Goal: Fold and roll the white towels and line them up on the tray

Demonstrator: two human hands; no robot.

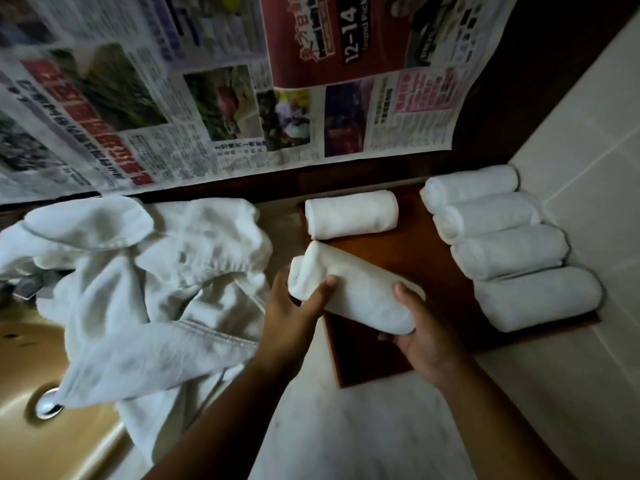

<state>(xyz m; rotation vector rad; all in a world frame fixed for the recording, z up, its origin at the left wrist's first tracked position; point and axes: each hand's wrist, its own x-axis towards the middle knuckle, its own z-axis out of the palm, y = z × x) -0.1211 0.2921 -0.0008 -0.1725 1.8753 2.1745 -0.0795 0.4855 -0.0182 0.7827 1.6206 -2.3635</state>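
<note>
A rolled white towel (360, 289) hangs just above the left part of the brown wooden tray (415, 251). My left hand (294, 313) grips its left end, thumb on top. My right hand (419, 334) holds its right end from below, thumb over the roll. Another rolled towel (351, 214) lies at the tray's far left. Several rolled towels (512, 251) lie side by side along the tray's right side against the wall. A heap of loose white towels (138, 289) lies to the left, partly over the sink.
A beige sink (41, 393) with a metal drain (46, 405) sits at the lower left. Newspaper sheets (214, 91) cover the surface behind the counter. A pale tiled wall (588, 150) bounds the tray on the right. White marble counter (363, 427) runs in front.
</note>
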